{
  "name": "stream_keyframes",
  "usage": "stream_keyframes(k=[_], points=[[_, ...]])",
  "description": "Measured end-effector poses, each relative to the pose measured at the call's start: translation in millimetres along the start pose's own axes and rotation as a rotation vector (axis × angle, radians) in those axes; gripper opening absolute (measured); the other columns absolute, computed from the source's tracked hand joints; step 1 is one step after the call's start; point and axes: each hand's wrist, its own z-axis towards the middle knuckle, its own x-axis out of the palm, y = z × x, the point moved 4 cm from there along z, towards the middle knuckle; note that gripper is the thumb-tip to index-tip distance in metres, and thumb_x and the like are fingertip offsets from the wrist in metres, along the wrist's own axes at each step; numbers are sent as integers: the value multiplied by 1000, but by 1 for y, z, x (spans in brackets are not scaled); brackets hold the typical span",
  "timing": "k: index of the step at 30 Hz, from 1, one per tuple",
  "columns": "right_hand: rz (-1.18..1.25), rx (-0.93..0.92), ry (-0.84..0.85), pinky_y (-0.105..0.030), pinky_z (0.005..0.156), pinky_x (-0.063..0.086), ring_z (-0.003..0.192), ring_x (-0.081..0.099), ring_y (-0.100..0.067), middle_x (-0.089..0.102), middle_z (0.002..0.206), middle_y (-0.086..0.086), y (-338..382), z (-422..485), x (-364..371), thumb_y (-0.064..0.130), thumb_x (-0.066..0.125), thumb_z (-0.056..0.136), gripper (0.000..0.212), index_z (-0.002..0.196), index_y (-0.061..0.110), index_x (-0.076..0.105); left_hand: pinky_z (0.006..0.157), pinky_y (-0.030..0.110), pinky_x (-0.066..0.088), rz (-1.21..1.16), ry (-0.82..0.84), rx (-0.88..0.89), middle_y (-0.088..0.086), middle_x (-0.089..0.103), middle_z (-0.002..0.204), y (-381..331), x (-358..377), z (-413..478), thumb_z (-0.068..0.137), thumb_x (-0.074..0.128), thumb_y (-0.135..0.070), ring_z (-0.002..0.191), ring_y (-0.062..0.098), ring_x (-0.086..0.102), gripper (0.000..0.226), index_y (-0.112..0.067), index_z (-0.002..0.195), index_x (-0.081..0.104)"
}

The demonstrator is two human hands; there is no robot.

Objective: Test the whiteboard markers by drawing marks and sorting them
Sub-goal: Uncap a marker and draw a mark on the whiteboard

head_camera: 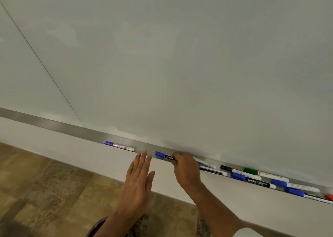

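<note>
A large whiteboard (180,65) fills the upper view, with a metal tray (75,127) along its bottom edge. My right hand (185,168) is closed around a blue-capped marker (163,155) with a black label, held at the tray. My left hand (138,179) hovers flat with fingers apart just below the tray, left of that marker, holding nothing. Another blue-capped marker (119,146) lies alone in the tray further left. Several markers (255,177) with blue, green, black and red caps are piled in the tray to the right.
A thin dark seam line (45,67) runs diagonally down the board at left. Below the tray is a pale wall (72,155), then a brown patterned floor (45,191).
</note>
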Motion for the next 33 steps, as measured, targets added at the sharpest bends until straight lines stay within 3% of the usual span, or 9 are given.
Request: stream_keyframes(k=[4,10,13,17,21,24,27,31,33], points=[[52,39,-12,-34,73,53,85,62,-21,72,89,0,-2,4,2,19,58,97,13,96,19,71,123,24,-3,-11,-25,-5,-22,-6,165,-1,-3,1,106,16,-48,153,5,-6,52,-41,156,5],[-49,-29,97,-32,83,51,99,60,-19,72,104,2,1,19,2,12,55,96,25,114,24,68,124,26,-2,-24,0,-90,-23,-4,163,3,-6,-2,99,8,-58,151,-3,-12,60,-37,155,10],[30,-29,33,-32,84,53,99,62,-18,72,105,1,6,18,-5,15,58,97,24,118,21,69,123,28,2,-86,-5,-164,-26,-3,162,3,-7,-2,99,9,-62,149,-8,-10,59,-42,154,14],[171,-37,-155,-20,70,50,84,60,-11,73,94,3,18,6,-27,22,67,94,18,112,21,72,116,30,23,-449,-85,-411,-24,25,154,-20,-24,12,102,34,-49,140,-3,24,49,-41,151,31],[257,-93,-230,-10,74,44,89,54,-4,72,99,7,40,-7,-71,25,68,92,23,115,21,71,115,37,37,-892,-143,-552,-17,55,139,-48,-44,40,101,51,-43,133,11,49,41,-34,140,52],[289,-169,-343,-22,77,53,92,61,-11,73,98,6,58,-18,-120,20,75,88,23,110,20,73,106,34,47,-1068,-173,-522,-8,68,125,-81,-66,56,93,62,-40,122,15,62,41,-26,132,61],[277,-235,-394,-23,78,53,91,61,-10,72,97,9,69,-29,-165,18,76,87,22,108,21,72,104,38,49,-1167,-196,-450,1,73,120,-121,-95,65,88,61,-37,114,21,68,42,-17,125,65],[523,-112,-250,-13,80,52,91,63,-4,66,100,16,72,-40,-219,21,67,94,22,116,27,65,105,39,48,-1180,-118,-335,6,74,117,-174,-126,64,102,49,-25,114,22,69,30,-9,122,65],[697,-48,-138,-11,77,52,86,67,-2,67,94,20,79,-45,-247,26,63,97,14,109,31,65,104,35,48,-1136,-34,-251,4,74,119,-202,-140,58,103,46,-25,115,20,68,31,-11,121,67]])
